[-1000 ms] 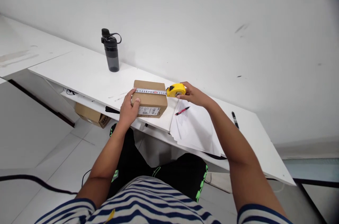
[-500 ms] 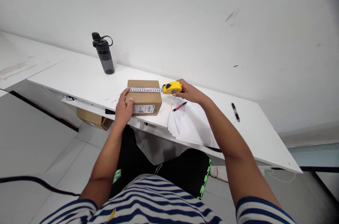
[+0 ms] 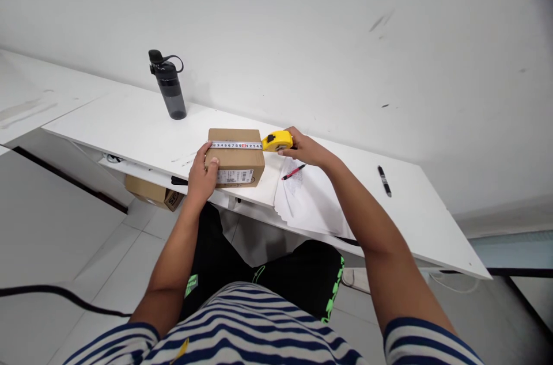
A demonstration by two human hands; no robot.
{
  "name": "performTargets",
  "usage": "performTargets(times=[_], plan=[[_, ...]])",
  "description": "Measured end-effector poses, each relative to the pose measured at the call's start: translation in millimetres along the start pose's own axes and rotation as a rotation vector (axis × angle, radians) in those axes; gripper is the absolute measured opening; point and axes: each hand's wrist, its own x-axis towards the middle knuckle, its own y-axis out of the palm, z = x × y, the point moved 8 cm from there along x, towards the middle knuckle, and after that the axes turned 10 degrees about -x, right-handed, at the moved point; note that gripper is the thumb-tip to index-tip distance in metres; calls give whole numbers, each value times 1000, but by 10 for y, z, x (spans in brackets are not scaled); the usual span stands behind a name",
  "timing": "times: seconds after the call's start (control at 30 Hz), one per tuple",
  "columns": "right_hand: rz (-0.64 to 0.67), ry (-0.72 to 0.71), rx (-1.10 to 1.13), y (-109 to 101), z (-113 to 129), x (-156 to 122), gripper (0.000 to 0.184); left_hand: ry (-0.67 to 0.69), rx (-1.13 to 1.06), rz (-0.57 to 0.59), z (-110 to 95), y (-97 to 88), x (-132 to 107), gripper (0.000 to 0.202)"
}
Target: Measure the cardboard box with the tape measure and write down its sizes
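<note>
A brown cardboard box (image 3: 237, 160) with a printed label on its front side sits near the desk's front edge. Across its top lies the white blade (image 3: 231, 145) of a tape measure, drawn out from left to right. My left hand (image 3: 203, 177) grips the box's left end, thumb on the front top edge, fingers at the blade's end; the blade's tip is hidden there. My right hand (image 3: 306, 149) is closed around the yellow tape measure case (image 3: 277, 141), which is up against the box's right top edge.
White papers (image 3: 309, 204) with a red pen (image 3: 294, 172) on them lie right of the box. A black marker (image 3: 384, 181) is farther right on the white desk (image 3: 410, 204). A dark water bottle (image 3: 170, 88) stands back left. Another carton (image 3: 151, 191) shows below the desk.
My right hand has brought the tape case slightly left, up to the box's edge, and a little less blade shows. My left hand stays on the box.
</note>
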Motion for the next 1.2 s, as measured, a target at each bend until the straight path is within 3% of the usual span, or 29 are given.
performTargets(times=[0.47, 0.63, 0.77, 1.2], plan=[[49, -8, 124, 37, -9, 10, 43, -1, -8, -2, 4, -2, 0, 53], [98, 21, 243, 315, -183, 42, 49, 13, 5, 0, -12, 1, 1, 53], [51, 35, 360, 527, -300, 53, 52, 23, -3, 1, -11, 0, 3, 52], [-3, 109, 382, 874, -515, 194, 63, 24, -4, -7, 19, 6, 20, 50]])
